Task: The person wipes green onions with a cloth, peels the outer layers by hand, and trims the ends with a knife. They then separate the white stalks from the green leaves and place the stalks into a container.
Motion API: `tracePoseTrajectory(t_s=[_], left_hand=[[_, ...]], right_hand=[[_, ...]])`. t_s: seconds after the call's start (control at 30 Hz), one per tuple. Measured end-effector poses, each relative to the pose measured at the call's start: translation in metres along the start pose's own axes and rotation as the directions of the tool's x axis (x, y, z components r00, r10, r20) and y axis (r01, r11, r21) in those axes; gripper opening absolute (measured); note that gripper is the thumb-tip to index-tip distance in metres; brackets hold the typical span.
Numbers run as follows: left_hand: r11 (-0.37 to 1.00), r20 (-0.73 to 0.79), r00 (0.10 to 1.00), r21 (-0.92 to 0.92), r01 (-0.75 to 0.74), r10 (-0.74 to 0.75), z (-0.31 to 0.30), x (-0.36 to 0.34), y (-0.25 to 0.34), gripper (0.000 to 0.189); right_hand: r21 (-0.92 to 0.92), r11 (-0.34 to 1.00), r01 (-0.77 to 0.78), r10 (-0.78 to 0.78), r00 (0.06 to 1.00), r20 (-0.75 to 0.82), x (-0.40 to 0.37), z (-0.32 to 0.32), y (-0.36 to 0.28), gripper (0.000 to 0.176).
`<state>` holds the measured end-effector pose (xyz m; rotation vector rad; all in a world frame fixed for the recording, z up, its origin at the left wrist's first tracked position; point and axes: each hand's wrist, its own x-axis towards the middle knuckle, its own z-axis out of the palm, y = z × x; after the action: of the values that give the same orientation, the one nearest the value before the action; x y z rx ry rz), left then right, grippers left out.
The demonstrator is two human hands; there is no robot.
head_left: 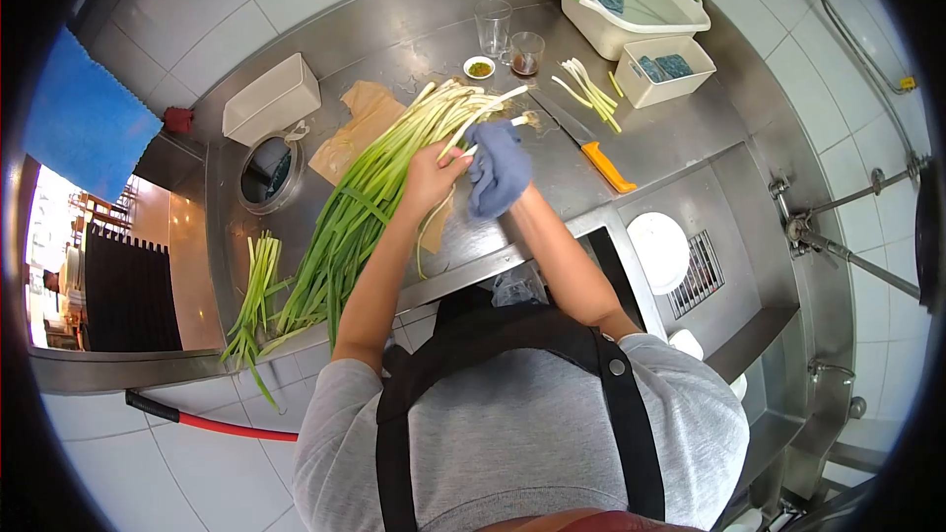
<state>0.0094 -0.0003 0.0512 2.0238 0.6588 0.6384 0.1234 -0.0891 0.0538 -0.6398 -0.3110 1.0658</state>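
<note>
A large bunch of green onions (365,192) lies across the steel counter, white root ends toward the back right. At its near right side, my left hand (434,177) is closed around a green onion stalk. A blue-grey cloth (500,166) is gripped in my right hand (522,199), its fingers mostly hidden by the fabric. The cloth touches the white part of the stalk, close to my left fingertips. Brown paper (370,103) shows beneath the bunch. To the right rests an orange-handled knife (608,167), beside a few trimmed green onions (591,97).
Glasses (493,28) and a small sauce dish (479,68) stand behind the bunch. A white basin (631,15) and smaller bin (662,74) sit back right. A sink with a white plate (657,251) is at right. More greens (254,286) overlap the left front edge.
</note>
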Motion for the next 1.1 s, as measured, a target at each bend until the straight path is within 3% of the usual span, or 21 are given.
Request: tracePoseTrajectory(t_s=[0.07, 0.1, 0.23, 0.3, 0.33, 0.4, 0.43, 0.47, 0.5, 0.57, 0.6, 0.67, 0.7, 0.73, 0.8, 0.83, 0.87, 0.9, 0.93, 0.97, 1.1], left_hand=[[0.993, -0.004, 0.999, 0.103, 0.051, -0.051, -0.026, -0.016, 0.015, 0.025], [0.987, -0.019, 0.995, 0.127, 0.099, -0.097, -0.038, -0.024, 0.014, 0.026], [0.924, -0.169, 0.966, 0.298, 0.241, -0.198, -0.102, -0.044, 0.021, 0.029], [0.928, -0.210, 0.956, 0.269, 0.258, -0.205, -0.120, -0.041, 0.014, 0.030], [0.935, -0.246, 0.948, 0.238, 0.262, -0.203, -0.124, -0.038, 0.013, 0.030], [0.945, -0.258, 0.944, 0.198, 0.261, -0.207, -0.120, -0.037, 0.016, 0.033], [0.960, -0.274, 0.945, 0.165, 0.228, -0.177, -0.114, -0.038, 0.021, 0.031], [0.972, -0.287, 0.946, 0.131, 0.196, -0.152, -0.108, -0.040, 0.024, 0.030], [0.971, -0.278, 0.947, 0.131, 0.202, -0.159, -0.103, -0.043, 0.026, 0.030], [0.957, -0.170, 0.985, 0.287, 0.048, 0.001, -0.090, -0.046, 0.027, 0.026], [0.958, -0.155, 0.988, 0.281, 0.049, -0.005, -0.080, -0.047, 0.027, 0.026], [0.867, -0.145, 0.889, 0.337, -0.368, 0.434, -0.055, -0.045, 0.026, 0.021], [0.884, -0.091, 0.906, 0.278, -0.376, 0.414, -0.043, -0.045, 0.030, 0.019], [0.887, -0.079, 0.907, 0.259, -0.382, 0.413, -0.032, -0.045, 0.033, 0.019], [0.971, 0.220, 0.967, 0.170, -0.168, 0.129, -0.011, -0.048, 0.038, 0.018], [0.974, 0.297, 0.953, 0.190, -0.120, 0.060, -0.001, -0.051, 0.045, 0.019], [0.976, 0.313, 0.948, 0.178, -0.126, 0.065, 0.011, -0.053, 0.040, 0.019], [0.955, 0.297, 0.940, 0.184, -0.230, 0.169, 0.027, -0.057, 0.028, 0.018], [0.924, 0.284, 0.920, 0.193, -0.330, 0.269, 0.037, -0.062, 0.027, 0.018], [0.936, 0.299, 0.934, 0.230, -0.268, 0.194, 0.045, -0.070, 0.027, 0.019], [0.945, 0.321, 0.913, 0.125, -0.302, 0.250, 0.078, -0.081, -0.011, 0.020]], right_hand=[[0.007, 0.999, -0.035, 0.036, 0.981, -0.189, 0.010, -0.008, -0.017, 0.011], [0.149, 0.989, 0.026, 0.022, 0.951, -0.308, 0.015, 0.001, -0.025, 0.011], [0.003, 1.000, 0.010, -0.009, 0.958, -0.287, 0.059, -0.049, -0.041, 0.008], [-0.346, 0.912, -0.219, 0.089, 0.931, -0.353, 0.085, -0.070, -0.030, 0.012], [-0.345, 0.910, -0.228, 0.098, 0.929, -0.356, 0.090, -0.076, -0.022, 0.012], [-0.356, 0.886, -0.296, 0.255, 0.954, -0.157, 0.110, -0.089, -0.007, 0.030], [-0.935, 0.315, -0.163, -0.096, 0.974, -0.203, 0.148, -0.171, 0.000, 0.047], [-0.941, -0.070, -0.330, -0.287, 0.911, -0.297, 0.118, -0.143, -0.021, 0.048], [-0.758, -0.404, -0.513, -0.487, 0.822, -0.296, 0.071, -0.098, -0.051, 0.049], [-0.485, -0.582, -0.653, -0.575, 0.752, -0.322, 0.047, -0.128, -0.070, 0.039], [-0.474, -0.581, -0.662, -0.576, 0.745, -0.335, 0.038, -0.148, -0.075, 0.039], [-0.451, -0.542, -0.709, -0.434, 0.696, -0.573, 0.021, -0.175, -0.084, 0.039], [-0.434, -0.538, -0.722, -0.441, 0.680, -0.585, 0.013, -0.184, -0.086, 0.039], [-0.517, -0.572, -0.637, -0.399, 0.767, -0.502, 0.008, -0.193, -0.089, 0.042], [-0.651, -0.621, -0.436, -0.306, 0.900, -0.310, -0.008, -0.203, -0.099, 0.050], [-0.641, -0.619, -0.454, -0.317, 0.891, -0.324, -0.017, -0.204, -0.104, 0.050], [-0.733, -0.504, -0.457, -0.328, 0.886, -0.327, -0.026, -0.204, -0.108, 0.051], [-0.810, -0.377, -0.449, -0.336, 0.881, -0.332, -0.040, -0.200, -0.112, 0.052], [-0.801, -0.374, -0.468, -0.338, 0.873, -0.352, -0.058, -0.194, -0.116, 0.052], [-0.858, -0.252, -0.447, -0.357, 0.868, -0.346, -0.081, -0.188, -0.117, 0.051], [-0.883, 0.178, -0.435, -0.338, 0.815, -0.470, -0.167, -0.151, -0.105, 0.051]])
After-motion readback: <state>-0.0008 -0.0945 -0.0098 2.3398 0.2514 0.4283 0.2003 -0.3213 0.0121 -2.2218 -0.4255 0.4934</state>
